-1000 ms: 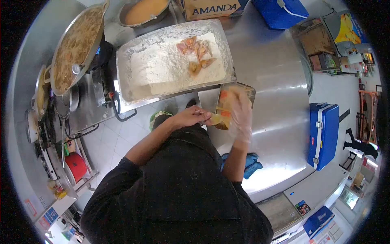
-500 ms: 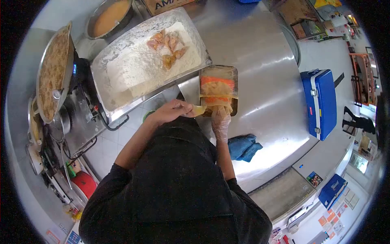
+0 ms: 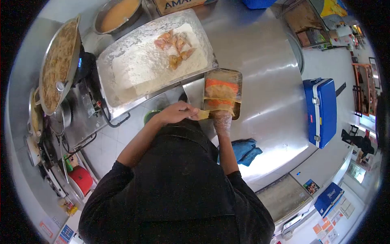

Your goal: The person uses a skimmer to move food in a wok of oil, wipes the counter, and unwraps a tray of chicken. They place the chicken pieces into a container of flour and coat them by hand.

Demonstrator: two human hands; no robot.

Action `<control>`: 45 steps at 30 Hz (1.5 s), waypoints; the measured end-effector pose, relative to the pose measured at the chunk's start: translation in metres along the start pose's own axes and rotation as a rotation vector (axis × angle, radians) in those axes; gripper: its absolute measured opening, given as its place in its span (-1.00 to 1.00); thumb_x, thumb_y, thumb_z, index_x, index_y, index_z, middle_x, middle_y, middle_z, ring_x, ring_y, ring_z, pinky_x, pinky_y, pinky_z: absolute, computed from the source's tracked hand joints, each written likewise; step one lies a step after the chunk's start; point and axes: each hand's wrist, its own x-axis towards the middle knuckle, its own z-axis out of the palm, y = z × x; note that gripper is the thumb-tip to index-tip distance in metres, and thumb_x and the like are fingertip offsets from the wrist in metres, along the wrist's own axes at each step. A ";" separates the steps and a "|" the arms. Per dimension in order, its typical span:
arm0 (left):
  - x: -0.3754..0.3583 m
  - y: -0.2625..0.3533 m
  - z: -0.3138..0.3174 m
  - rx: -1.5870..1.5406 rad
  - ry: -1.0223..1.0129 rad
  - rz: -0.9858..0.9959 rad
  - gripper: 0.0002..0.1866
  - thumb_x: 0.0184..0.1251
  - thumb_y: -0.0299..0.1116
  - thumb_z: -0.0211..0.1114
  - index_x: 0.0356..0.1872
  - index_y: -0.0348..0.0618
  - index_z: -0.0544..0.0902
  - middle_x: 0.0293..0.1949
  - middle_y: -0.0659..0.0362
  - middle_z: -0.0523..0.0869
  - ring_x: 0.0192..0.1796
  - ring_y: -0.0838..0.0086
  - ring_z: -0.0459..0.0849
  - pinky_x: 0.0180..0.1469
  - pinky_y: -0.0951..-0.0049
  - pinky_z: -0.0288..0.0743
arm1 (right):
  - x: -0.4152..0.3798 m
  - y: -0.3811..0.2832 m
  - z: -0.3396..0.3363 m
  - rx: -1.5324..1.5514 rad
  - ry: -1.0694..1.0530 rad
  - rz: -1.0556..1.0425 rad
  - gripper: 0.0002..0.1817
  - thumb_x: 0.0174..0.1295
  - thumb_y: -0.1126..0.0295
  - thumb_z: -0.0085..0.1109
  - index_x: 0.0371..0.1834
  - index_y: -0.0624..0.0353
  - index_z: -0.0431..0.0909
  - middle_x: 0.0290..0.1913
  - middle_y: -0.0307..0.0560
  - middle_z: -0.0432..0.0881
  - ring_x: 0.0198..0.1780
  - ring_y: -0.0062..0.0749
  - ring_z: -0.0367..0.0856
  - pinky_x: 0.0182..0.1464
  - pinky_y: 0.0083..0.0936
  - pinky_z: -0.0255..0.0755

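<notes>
A rectangular metal container [image 3: 241, 81] stands on the steel counter, with a clear plastic bag [image 3: 221, 90] with orange-red print lying in it. My left hand [image 3: 178, 113], bare, is closed in a pinch on the bag's yellowish near edge, pulled out to the left. My right hand [image 3: 222, 122] wears a clear plastic glove. Its fingers reach into the bag's near end and are hidden there, so what they grip, if anything, does not show. Left of the container, a large metal tray [image 3: 134, 101] of white flour [image 3: 134, 67] holds several pieces of raw chicken [image 3: 175, 46].
A blue cloth [image 3: 243, 152] lies right of my right forearm. At the upper left are a pot of orange-brown liquid [image 3: 121, 16] and a wide pan with brown contents [image 3: 59, 67]. A blue cooler box [image 3: 323, 112] stands beyond the counter's right edge [image 3: 298, 73].
The view has shifted slightly, so the scene sits a little further right. My right hand's fingers have gone deeper into the bag. My left hand keeps its pinch on the bag's edge.
</notes>
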 end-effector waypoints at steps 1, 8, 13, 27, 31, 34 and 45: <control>-0.001 0.001 0.001 -0.042 0.015 0.002 -0.55 0.53 -0.11 0.07 -0.04 -0.37 0.67 -0.18 0.11 0.76 -0.10 0.49 0.69 0.03 0.45 0.55 | -0.002 0.004 -0.004 0.083 0.061 0.012 -0.89 0.10 0.41 0.12 -0.35 0.15 0.60 -0.38 -0.01 0.63 -0.31 -0.08 0.65 -0.34 -0.24 0.53; -0.005 0.000 0.000 -0.073 0.003 0.030 -0.56 0.53 -0.08 0.08 -0.03 -0.33 0.67 -0.19 0.16 0.75 -0.11 0.50 0.67 0.01 0.45 0.54 | -0.004 -0.008 -0.029 0.078 0.182 0.040 -0.73 0.13 0.42 0.10 -0.09 0.19 0.54 -0.23 0.03 0.62 -0.27 -0.02 0.63 -0.24 -0.16 0.53; -0.009 0.014 0.003 0.033 -0.018 0.048 -0.55 0.52 -0.07 0.09 -0.06 -0.34 0.67 -0.20 0.16 0.75 -0.13 0.52 0.66 0.02 0.47 0.51 | 0.000 -0.013 -0.035 0.192 0.017 0.138 -0.63 0.14 0.44 0.11 0.05 0.22 0.50 -0.09 0.09 0.61 -0.05 0.06 0.60 -0.04 -0.22 0.54; -0.005 0.003 -0.001 -0.210 0.122 0.031 -0.55 0.53 -0.08 0.09 -0.06 -0.34 0.69 -0.23 0.15 0.77 -0.16 0.52 0.67 0.01 0.49 0.51 | -0.034 0.010 -0.041 1.740 0.285 0.872 -0.81 0.27 0.56 0.15 -0.08 0.37 0.57 -0.22 -0.13 0.63 -0.21 -0.47 0.60 -0.18 -0.54 0.58; -0.003 0.001 -0.002 -0.186 0.073 0.035 -0.55 0.52 -0.08 0.09 -0.07 -0.34 0.68 -0.22 0.15 0.76 -0.14 0.51 0.68 0.03 0.48 0.52 | -0.036 0.008 -0.043 1.858 0.222 0.839 -0.82 0.26 0.53 0.15 -0.12 0.41 0.57 -0.15 -0.05 0.63 -0.14 -0.36 0.61 -0.12 -0.52 0.56; -0.006 0.007 -0.005 -0.102 0.062 0.019 -0.55 0.53 -0.08 0.08 -0.06 -0.34 0.67 -0.21 0.17 0.75 -0.10 0.53 0.66 0.06 0.47 0.52 | -0.038 0.013 -0.011 1.447 0.173 0.513 -0.80 0.22 0.53 0.15 -0.14 0.43 0.55 -0.18 0.02 0.65 -0.11 -0.26 0.61 -0.07 -0.42 0.53; -0.002 -0.003 -0.008 -0.151 -0.011 0.053 -0.54 0.55 -0.08 0.04 -0.06 -0.34 0.67 -0.17 0.19 0.74 -0.09 0.55 0.64 0.08 0.48 0.48 | 0.007 0.013 -0.019 1.645 0.065 0.359 -0.77 0.18 0.48 0.26 -0.09 0.23 0.62 -0.18 -0.16 0.69 -0.17 -0.43 0.62 -0.14 -0.48 0.49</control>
